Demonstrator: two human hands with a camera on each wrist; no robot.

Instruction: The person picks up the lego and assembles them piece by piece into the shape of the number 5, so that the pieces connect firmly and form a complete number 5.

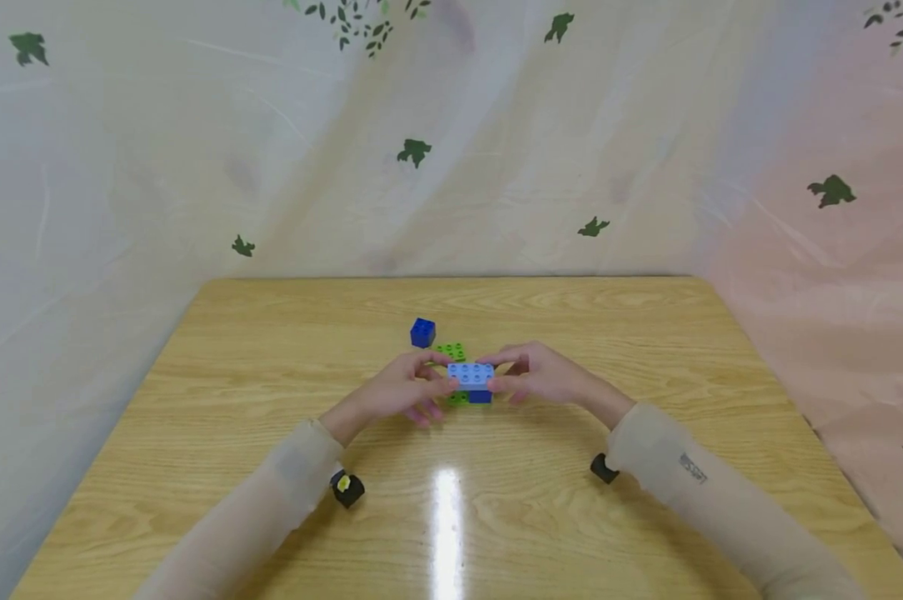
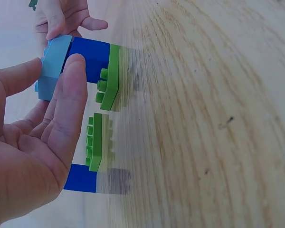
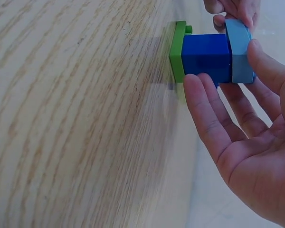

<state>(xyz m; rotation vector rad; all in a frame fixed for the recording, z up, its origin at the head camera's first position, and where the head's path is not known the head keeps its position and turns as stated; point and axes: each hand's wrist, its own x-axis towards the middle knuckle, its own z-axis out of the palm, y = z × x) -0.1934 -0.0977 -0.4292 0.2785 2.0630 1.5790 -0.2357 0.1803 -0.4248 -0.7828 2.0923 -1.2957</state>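
Observation:
A light blue toy brick (image 1: 470,377) with studs on top is pinched at its left end by my left hand (image 1: 405,387) and at its right end by my right hand (image 1: 545,377). Directly beneath it is a dark blue brick (image 3: 205,58), standing on one end of a thin green studded plate (image 2: 113,80) on the table. A narrow dark line runs between the light blue and dark blue bricks in the right wrist view. Some lower fingers of both hands are extended beside the stack.
Just behind the stack lies a second green plate (image 1: 451,352), with another dark blue brick (image 1: 422,333) near it. Both rest on the wooden table (image 1: 271,333). Black wrist devices (image 1: 348,489) show beneath the sleeves. A patterned cloth (image 1: 496,192) hangs beyond the table's far edge.

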